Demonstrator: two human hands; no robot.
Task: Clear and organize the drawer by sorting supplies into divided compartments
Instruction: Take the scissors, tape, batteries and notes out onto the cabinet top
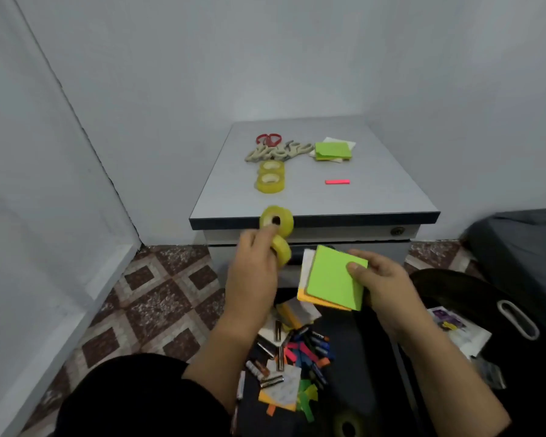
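Gripping two yellow tape rolls, the left hand was raised in front of the bench's front edge, one roll above the fingers and the other just below it. The right hand pinched a stack of sticky notes, green on top with orange and white sheets under it, thumb pressed on the upper right corner. Both hands hovered over the open drawer, where batteries, markers and coloured paper tabs lay jumbled together below the forearms. Another tape roll sat at the drawer's near end. On the bench top, well beyond the hands, lay two more tape rolls, red-handled scissors, pale scissors, a second pile of notes and a pink strip.
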